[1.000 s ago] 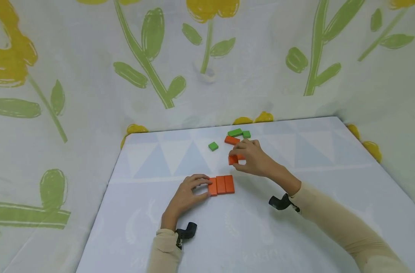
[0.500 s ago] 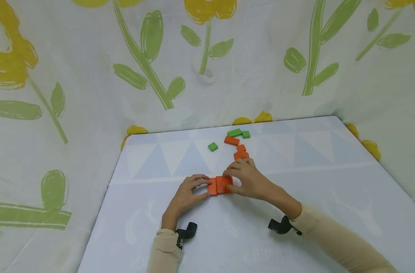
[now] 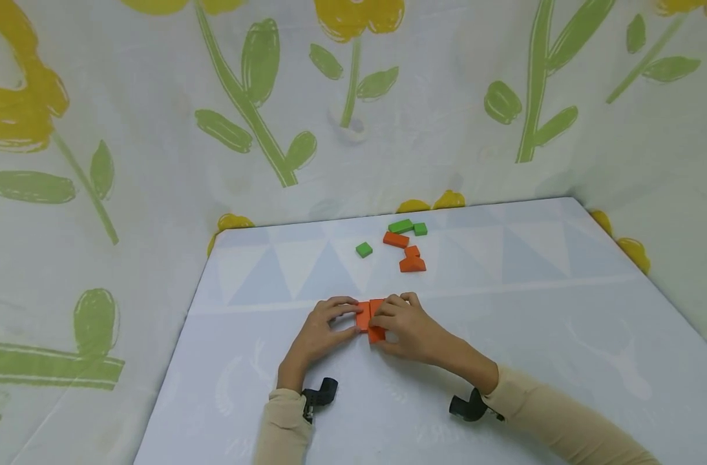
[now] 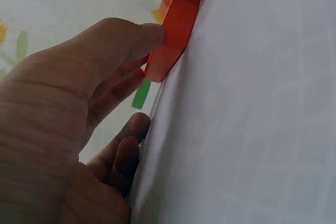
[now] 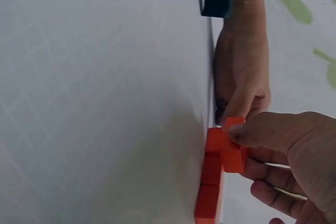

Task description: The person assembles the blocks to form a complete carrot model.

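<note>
Head view: we see both hands at the orange row (image 3: 365, 315) on the tabletop (image 3: 534, 323) — and loose orange pieces (image 3: 410, 259) and green pieces (image 3: 406, 227) farther back.
Right wrist view: only here we see the orange block (image 5: 233, 148) lifted above the row.
Left hand (image 3: 318, 332): fingers curled, thumb and fingertips holding the row's left end.
Right hand (image 3: 402, 326): pinches the orange block — fingers bent around it.
</note>
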A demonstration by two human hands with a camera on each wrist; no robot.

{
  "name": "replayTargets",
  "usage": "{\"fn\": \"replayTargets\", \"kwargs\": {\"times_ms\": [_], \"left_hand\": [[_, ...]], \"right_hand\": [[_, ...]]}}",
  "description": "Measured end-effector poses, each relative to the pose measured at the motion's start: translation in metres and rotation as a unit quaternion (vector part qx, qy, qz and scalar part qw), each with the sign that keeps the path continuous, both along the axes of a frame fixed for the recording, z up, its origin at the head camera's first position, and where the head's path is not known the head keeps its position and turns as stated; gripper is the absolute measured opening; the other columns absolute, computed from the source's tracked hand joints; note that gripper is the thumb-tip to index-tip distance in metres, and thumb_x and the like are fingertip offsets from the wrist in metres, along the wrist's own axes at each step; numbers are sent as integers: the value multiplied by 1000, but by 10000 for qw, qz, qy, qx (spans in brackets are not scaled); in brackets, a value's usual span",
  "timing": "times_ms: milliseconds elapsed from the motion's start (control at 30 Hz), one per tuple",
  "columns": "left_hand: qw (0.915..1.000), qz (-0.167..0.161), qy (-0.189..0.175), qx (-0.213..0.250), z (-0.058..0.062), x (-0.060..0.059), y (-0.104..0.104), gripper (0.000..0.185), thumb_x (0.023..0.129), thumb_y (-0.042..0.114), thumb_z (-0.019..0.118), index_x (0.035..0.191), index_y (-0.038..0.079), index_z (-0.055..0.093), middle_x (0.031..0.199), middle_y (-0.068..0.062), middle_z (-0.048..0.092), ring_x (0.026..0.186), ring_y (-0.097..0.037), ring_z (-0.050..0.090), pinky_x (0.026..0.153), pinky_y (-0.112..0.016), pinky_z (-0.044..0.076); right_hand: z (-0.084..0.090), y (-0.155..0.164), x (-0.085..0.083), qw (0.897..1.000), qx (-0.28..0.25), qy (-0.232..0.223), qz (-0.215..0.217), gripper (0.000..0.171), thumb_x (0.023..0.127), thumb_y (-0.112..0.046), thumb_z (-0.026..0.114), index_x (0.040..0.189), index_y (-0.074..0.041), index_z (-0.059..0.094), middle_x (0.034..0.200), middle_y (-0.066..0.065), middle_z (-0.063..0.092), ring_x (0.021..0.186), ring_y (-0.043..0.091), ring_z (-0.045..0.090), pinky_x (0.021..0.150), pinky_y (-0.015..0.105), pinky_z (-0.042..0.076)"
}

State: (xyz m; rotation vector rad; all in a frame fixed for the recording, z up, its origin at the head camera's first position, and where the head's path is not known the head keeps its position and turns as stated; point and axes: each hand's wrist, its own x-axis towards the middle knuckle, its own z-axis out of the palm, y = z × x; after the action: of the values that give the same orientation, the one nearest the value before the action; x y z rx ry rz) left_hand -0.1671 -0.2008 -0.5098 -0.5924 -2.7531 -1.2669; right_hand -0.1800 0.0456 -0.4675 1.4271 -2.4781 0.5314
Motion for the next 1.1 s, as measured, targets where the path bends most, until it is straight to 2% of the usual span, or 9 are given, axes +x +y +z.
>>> {"fn": "replayTargets", "kwargs": {"times_ms": [433, 567, 667, 867, 1100], "left_hand": [[9997, 62, -251, -47, 4, 0, 2, 37, 89, 28, 77, 125, 25, 70, 136, 10, 57, 129, -19, 47, 107, -48, 36], [9998, 62, -208, 18, 3, 0, 2, 37, 88, 27, 78, 124, 23, 71, 135, 10, 58, 128, -20, 48, 106, -50, 37], [9999, 48, -150, 54, 3, 0, 1, 37, 88, 26, 78, 124, 21, 71, 134, 8, 58, 128, -21, 49, 109, -51, 34], [10000, 44, -68, -4, 3, 0, 1, 36, 87, 24, 78, 123, 22, 71, 133, 6, 59, 128, -22, 50, 110, -52, 33], [9994, 127, -300, -76, 4, 1, 2, 37, 88, 25, 77, 124, 23, 71, 135, 7, 58, 128, -23, 48, 105, -51, 38]], "right_hand": [[-11, -3, 2, 9994, 188, 259, -97, 30, 79, -31, 86, 103, -16, 77, 101, -4, 65, 106, 19, 54, 89, 44, 38], [-9, -2, 0, 9998, 57, 191, -38, 28, 79, -30, 87, 101, -17, 77, 100, -5, 65, 105, 18, 55, 87, 43, 39], [-5, 2, -4, 9999, -79, -20, -80, 25, 79, -27, 86, 100, -17, 76, 100, -6, 66, 103, 16, 55, 86, 42, 38], [10, 19, -29, 9963, 40, -460, -725, 28, 82, -25, 83, 107, -15, 76, 106, -3, 68, 107, 19, 55, 89, 44, 36], [23, 44, -77, 9875, 22, -696, -1412, 30, 84, -20, 82, 112, -10, 75, 113, 5, 68, 110, 27, 54, 90, 50, 35]]}}
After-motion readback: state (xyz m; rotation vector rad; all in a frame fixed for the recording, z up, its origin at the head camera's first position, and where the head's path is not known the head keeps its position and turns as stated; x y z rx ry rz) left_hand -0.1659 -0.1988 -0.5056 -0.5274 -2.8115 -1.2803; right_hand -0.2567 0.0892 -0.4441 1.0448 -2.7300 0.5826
